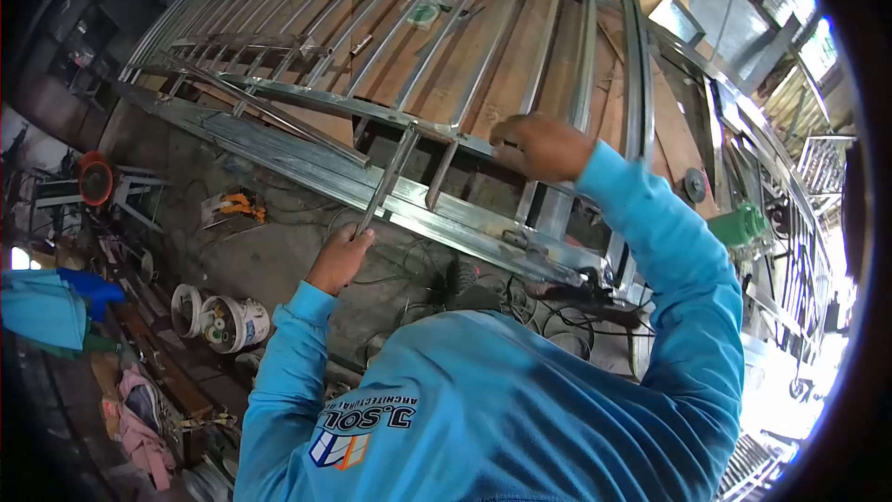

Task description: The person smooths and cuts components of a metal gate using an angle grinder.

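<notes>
The left hand [339, 260] is closed around a metal bar [391, 177], whose lower end is hidden in the grip; its upper end meets the near rail of the barred metal frame [595, 65]. The right hand [542, 147] is over that rail, its fingers curled and blurred; whether they grip anything cannot be told. The boot [462, 281] is partly hidden by the shirt [502, 390].

The head camera looks forward and down (fisheye-wide) across the nearby metal frame [373, 110].
</notes>
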`<state>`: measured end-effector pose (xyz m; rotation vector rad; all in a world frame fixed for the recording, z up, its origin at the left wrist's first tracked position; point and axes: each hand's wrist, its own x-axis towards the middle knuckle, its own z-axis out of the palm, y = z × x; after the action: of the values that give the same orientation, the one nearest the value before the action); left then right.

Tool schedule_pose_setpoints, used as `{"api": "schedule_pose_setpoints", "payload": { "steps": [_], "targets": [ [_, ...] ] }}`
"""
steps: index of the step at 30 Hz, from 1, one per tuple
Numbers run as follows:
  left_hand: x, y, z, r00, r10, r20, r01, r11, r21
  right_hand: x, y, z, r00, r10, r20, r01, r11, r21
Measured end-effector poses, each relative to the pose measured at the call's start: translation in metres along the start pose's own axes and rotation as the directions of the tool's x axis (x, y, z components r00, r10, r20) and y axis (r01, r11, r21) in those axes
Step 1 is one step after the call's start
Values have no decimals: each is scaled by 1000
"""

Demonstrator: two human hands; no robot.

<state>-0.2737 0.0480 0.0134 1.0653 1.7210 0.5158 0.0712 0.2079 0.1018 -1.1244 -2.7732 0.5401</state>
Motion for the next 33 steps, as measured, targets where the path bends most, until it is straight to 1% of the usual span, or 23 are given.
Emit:
{"api": "schedule_pose_setpoints", "payload": {
  "steps": [1, 3, 4, 6, 7, 9, 12, 15, 18, 19, 21, 24, 25, 27, 29, 30, 32, 33],
  "targets": [
    [5, -5, -4, 999, -27, 22, 29, 998, -55, 28, 14, 7, 997, 15, 78, -16, 1000, 15],
    [20, -19, -7, 995, -69, 69, 80, 983, -166, 83, 46, 34, 991, 34, 133, -39, 999, 36],
    [23, -17, -9, 995, -66, 71, 77, 984, -159, 101, 56, 46, 985, 43, 165, -51, 998, 40],
    [25, -15, -11, 995, -70, 76, 81, 985, -155, 120, 60, 64, 994, 55, 92, -62, 995, 80],
    [25, -13, -11, 996, -65, 54, 71, 989, -128, 126, 60, 72, 996, 61, 62, -67, 993, 99],
    [25, -7, -6, 998, -56, 16, 57, 995, -86, 129, 60, 84, 996, 35, 87, -45, 993, 112],
    [27, -14, -8, 1000, 25, -10, -25, 999, -33, 132, 74, 96, 993, 22, 118, -39, 989, 145],
    [22, -1, -16, 998, -62, 1, 62, 997, -40, 136, 78, 90, 991, 1, 131, -23, 986, 167],
    [40, -32, -22, 995, 99, -2, -99, 993, -69, 136, 75, 90, 994, 3, 113, -29, 973, 229],
    [40, -28, -26, 997, 73, 14, -72, 997, -36, 136, 75, 89, 995, 11, 100, -36, 966, 255],
    [35, -15, -32, 999, 19, 44, -20, 999, 28, 135, 77, 93, 993, -40, 108, 15, 974, 225],
    [40, -29, -28, 994, 102, 50, -100, 994, -41, 135, 77, 86, 981, -101, 164, 74, 984, 160],
    [39, -24, -29, 992, 117, 42, -117, 993, -13, 135, 77, 85, 973, -120, 196, 93, 985, 142],
    [33, -7, -28, 990, 138, 26, -139, 990, 39, 135, 87, 89, 969, -185, 166, 156, 973, 170],
    [35, -6, -28, 995, 94, 38, -95, 995, 19, 133, 94, 91, 961, -244, 131, 218, 959, 182],
    [36, -5, -29, 996, 77, 45, -77, 997, 12, 130, 98, 96, 963, -257, 74, 243, 956, 167],
    [37, -3, -30, 989, 131, 65, -131, 991, -15, 127, 96, 101, 959, -280, -42, 283, 949, 137],
    [36, -1, -30, 985, 157, 76, -155, 987, -31, 127, 99, 98, 981, -193, 35, 181, 959, 219]
  ]
}}
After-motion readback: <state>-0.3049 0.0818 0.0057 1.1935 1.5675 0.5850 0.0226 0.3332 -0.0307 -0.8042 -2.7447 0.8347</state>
